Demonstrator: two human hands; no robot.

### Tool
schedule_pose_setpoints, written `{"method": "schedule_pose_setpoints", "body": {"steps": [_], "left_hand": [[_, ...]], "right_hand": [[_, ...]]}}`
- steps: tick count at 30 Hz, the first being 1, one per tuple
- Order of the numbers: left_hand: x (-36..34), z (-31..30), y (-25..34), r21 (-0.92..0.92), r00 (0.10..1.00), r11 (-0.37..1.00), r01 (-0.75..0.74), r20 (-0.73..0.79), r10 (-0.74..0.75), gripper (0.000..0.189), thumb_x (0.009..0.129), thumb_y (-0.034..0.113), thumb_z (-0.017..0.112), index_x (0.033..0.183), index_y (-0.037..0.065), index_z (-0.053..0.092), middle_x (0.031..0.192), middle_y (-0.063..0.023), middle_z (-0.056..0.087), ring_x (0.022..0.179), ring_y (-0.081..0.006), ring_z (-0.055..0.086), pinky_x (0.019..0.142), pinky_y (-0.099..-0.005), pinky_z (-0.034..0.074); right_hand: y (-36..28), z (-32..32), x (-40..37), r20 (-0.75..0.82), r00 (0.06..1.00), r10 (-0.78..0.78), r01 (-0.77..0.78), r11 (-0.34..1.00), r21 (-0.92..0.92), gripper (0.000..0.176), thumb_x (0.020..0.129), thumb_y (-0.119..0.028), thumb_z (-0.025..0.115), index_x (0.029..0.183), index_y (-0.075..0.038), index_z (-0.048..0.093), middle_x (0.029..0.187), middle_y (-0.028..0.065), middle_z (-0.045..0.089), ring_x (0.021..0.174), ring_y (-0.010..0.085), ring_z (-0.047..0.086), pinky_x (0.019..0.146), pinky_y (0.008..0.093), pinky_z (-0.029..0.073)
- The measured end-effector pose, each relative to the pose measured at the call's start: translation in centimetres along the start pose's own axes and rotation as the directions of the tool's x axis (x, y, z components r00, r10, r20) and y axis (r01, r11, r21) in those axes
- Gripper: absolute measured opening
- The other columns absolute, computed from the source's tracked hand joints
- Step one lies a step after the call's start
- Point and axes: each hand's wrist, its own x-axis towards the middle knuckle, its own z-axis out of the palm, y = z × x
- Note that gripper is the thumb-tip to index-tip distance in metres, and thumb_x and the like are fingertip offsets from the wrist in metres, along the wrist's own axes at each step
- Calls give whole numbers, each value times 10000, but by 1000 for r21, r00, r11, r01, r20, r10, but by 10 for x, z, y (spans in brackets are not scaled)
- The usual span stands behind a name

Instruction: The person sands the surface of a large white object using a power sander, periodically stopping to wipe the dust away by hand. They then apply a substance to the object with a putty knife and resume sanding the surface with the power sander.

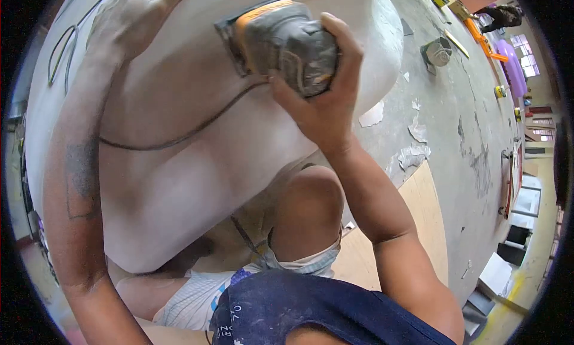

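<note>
Head view: hands (128, 22) apart, right (326, 100) clamped on sander (290, 46); open floor (454, 159) beyond shell's (173, 195) edge.

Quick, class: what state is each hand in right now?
Left hand: open, resting on the pale curved surface.
Right hand: closed around the orange-and-black power sander.

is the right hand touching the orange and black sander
Touching: the head view shows the right hand wrapped around the sander, thumb and fingers against its body.
</note>
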Motion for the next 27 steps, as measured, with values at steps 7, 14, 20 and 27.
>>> {"method": "schedule_pose_setpoints", "body": {"steps": [7,14,20,27], "left_hand": [[43,49,-56,1,970,980,-200,-140,198,764,1063,626,470,1593,76,483,1615,-252,471,1518,-399,423,1254,-454,319],[40,38,-48,33,978,983,-180,-96,183,720,1075,602,477,1602,111,481,1615,-261,468,1519,-404,422,1250,-477,319],[41,36,-45,24,978,981,-191,-76,193,734,1075,615,473,1613,115,465,1623,-259,459,1530,-407,408,1256,-481,310],[39,32,-41,41,990,989,-141,-23,142,753,1081,608,453,1618,80,445,1647,-219,447,1560,-359,376,1283,-449,270]], "right_hand": [[-29,-7,-39,131,985,113,-135,976,172,943,639,-150,955,1475,-272,534,1307,171,539,1127,402,673,841,469,663],[20,-42,-10,0,978,210,-209,974,89,938,650,-141,953,1479,-221,523,1297,156,551,1145,375,656,910,460,638],[109,-96,14,-43,993,107,-111,987,-119,886,674,-169,923,1464,-125,524,1284,171,615,1152,380,636,1000,458,542],[169,-98,48,-167,971,172,-167,985,44,843,701,-98,895,1451,-150,515,1270,119,598,1160,315,635,992,435,540]]}}
